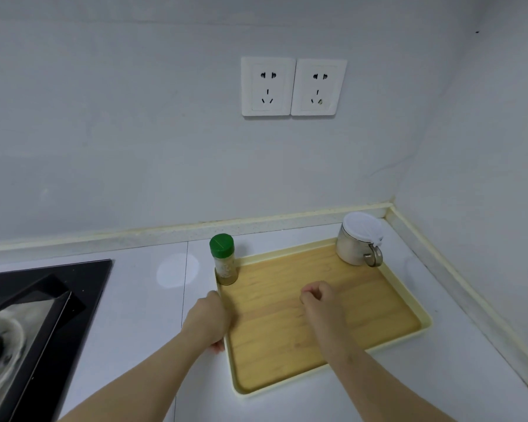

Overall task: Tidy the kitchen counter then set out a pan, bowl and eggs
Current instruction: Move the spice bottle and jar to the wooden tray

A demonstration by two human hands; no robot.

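A wood-pattern tray (pixel 287 354) with a pale yellow rim lies on the white counter (pixel 141 300). A green-capped spice jar (pixel 223 259) stands in the tray's far left corner. A metal mug (pixel 358 242) with a white lid stands in its far right corner. My left hand (pixel 209 321) grips the tray's left rim, thumb at the near side. My right hand (pixel 319 303) hovers over the tray's middle with fingers curled, holding nothing.
A black gas hob (pixel 43 300) with a steel surround takes up the left side. Two wall sockets (pixel 293 86) sit above the counter. The wall corner and its raised cream edge (pixel 439 263) bound the counter at the right.
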